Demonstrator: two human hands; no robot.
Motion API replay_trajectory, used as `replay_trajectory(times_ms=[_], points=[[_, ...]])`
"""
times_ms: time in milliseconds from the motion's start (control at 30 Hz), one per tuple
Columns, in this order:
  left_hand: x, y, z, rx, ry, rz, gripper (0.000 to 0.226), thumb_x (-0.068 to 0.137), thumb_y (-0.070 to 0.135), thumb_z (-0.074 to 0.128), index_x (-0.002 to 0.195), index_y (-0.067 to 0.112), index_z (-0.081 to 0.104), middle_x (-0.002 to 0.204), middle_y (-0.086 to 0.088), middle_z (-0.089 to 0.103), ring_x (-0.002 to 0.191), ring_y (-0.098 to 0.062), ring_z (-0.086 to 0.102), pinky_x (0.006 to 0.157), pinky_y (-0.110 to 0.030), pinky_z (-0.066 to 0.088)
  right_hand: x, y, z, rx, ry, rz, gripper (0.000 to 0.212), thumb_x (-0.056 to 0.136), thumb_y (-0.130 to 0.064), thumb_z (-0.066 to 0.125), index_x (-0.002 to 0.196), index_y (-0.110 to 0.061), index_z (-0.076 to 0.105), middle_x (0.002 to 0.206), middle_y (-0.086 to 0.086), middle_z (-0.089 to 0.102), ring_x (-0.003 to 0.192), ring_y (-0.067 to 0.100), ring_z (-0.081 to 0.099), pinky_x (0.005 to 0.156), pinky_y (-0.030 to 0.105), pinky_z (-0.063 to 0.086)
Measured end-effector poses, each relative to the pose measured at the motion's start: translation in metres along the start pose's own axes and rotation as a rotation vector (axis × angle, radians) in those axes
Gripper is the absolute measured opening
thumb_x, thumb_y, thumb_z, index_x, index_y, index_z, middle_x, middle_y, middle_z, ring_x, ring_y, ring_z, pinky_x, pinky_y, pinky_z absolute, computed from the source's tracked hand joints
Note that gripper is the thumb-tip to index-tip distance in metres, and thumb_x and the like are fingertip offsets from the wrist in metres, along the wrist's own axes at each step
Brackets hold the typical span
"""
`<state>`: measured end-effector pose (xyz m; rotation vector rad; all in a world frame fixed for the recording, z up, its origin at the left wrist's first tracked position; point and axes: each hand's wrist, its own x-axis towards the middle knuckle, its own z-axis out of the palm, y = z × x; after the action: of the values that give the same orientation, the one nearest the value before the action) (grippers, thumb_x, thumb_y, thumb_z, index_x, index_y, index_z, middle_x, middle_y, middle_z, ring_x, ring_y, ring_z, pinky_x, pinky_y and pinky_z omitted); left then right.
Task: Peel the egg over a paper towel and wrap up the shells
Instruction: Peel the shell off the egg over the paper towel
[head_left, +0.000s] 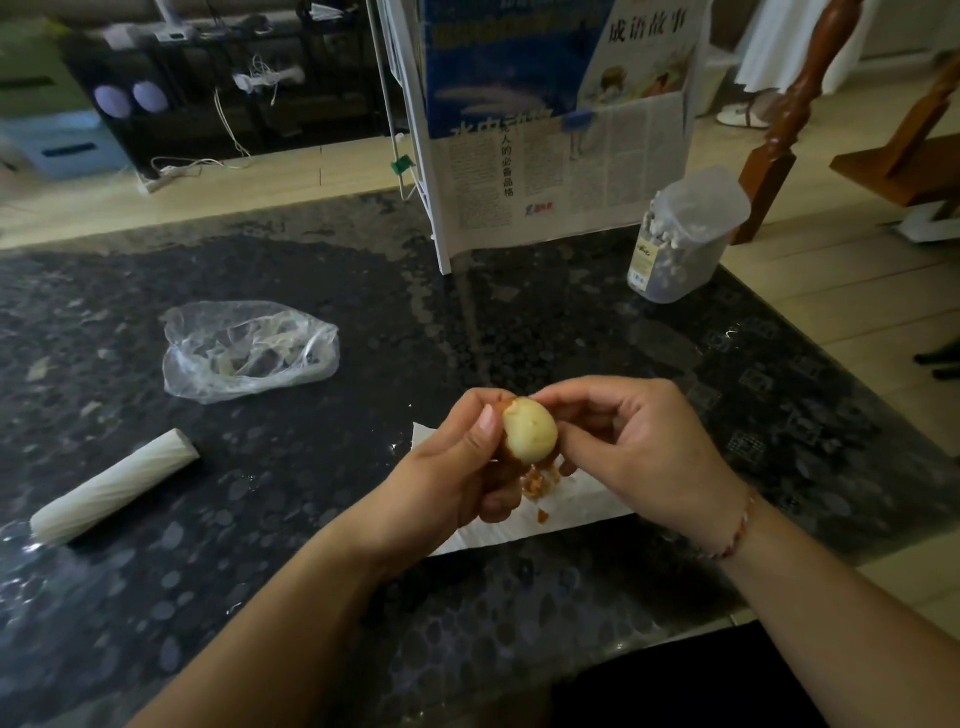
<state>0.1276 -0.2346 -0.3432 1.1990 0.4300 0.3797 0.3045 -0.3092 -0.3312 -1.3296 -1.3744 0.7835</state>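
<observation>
A pale, mostly peeled egg is held above a white paper towel that lies flat on the dark speckled table. My left hand grips the egg from the left, thumb along its side, with brown shell still under the fingers. From the right, my right hand pinches at the egg's top and side with curled fingers. Brown shell bits hang below the egg and lie on the towel. Part of the towel is hidden under my hands.
A crumpled clear plastic bag lies at the left middle. A white paper towel roll rests nearer the left edge. A clear cotton-swab jar and a newspaper-covered white rack stand at the back. The table ends at right.
</observation>
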Motion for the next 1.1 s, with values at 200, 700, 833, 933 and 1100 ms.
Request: replay_trajectory(times_ms=[200, 700, 833, 933, 1100], points=[[0.001, 0.0002, 0.0023, 0.014, 0.037, -0.026, 0.042, 0.093, 0.043, 0.037, 0.119, 0.012, 0.046, 0.076, 0.009, 0.061, 0.059, -0.007, 0.044, 0.057, -0.023, 0.036, -0.0008, -0.0024, 0.0006, -0.125, 0.049, -0.029, 0.023, 0.082, -0.004, 0.073, 0.099, -0.019, 0.075, 0.083, -0.004, 0.076, 0.074, 0.01, 0.073, 0.066, 0.024, 0.06], [0.002, 0.0017, -0.0004, -0.208, 0.035, -0.112, 0.049, 0.083, 0.057, 0.05, 0.1, 0.016, 0.07, 0.067, 0.001, 0.051, 0.055, -0.011, 0.036, 0.056, -0.025, 0.028, 0.0002, -0.0097, -0.0018, -0.364, 0.079, -0.201, 0.021, 0.08, 0.001, 0.071, 0.092, -0.014, 0.077, 0.083, -0.007, 0.073, 0.077, 0.006, 0.068, 0.068, 0.015, 0.054], [0.002, 0.0048, -0.0022, -0.286, -0.005, -0.168, 0.055, 0.076, 0.065, 0.052, 0.093, 0.018, 0.074, 0.066, 0.0, 0.042, 0.051, -0.01, 0.033, 0.054, -0.025, 0.027, -0.0019, -0.0087, 0.0011, -0.329, 0.104, -0.261, 0.014, 0.083, -0.005, 0.073, 0.095, -0.01, 0.077, 0.085, -0.004, 0.074, 0.077, 0.007, 0.069, 0.068, 0.022, 0.056], [0.0018, 0.0051, -0.0025, -0.311, -0.023, -0.191, 0.06, 0.078, 0.067, 0.047, 0.091, 0.016, 0.074, 0.065, 0.0, 0.04, 0.052, -0.01, 0.031, 0.053, -0.024, 0.027, -0.0013, -0.008, 0.0009, -0.367, 0.113, -0.315, 0.014, 0.084, -0.006, 0.072, 0.097, -0.008, 0.076, 0.086, -0.002, 0.074, 0.078, 0.005, 0.069, 0.07, 0.021, 0.055], [0.0027, 0.0025, -0.0002, -0.29, -0.008, -0.218, 0.059, 0.084, 0.065, 0.038, 0.094, 0.013, 0.063, 0.064, 0.0, 0.038, 0.052, -0.01, 0.028, 0.055, -0.025, 0.02, -0.0015, -0.0066, 0.0031, -0.474, 0.131, -0.358, 0.018, 0.081, -0.002, 0.075, 0.098, -0.007, 0.076, 0.09, 0.002, 0.075, 0.082, 0.005, 0.068, 0.074, 0.017, 0.055]])
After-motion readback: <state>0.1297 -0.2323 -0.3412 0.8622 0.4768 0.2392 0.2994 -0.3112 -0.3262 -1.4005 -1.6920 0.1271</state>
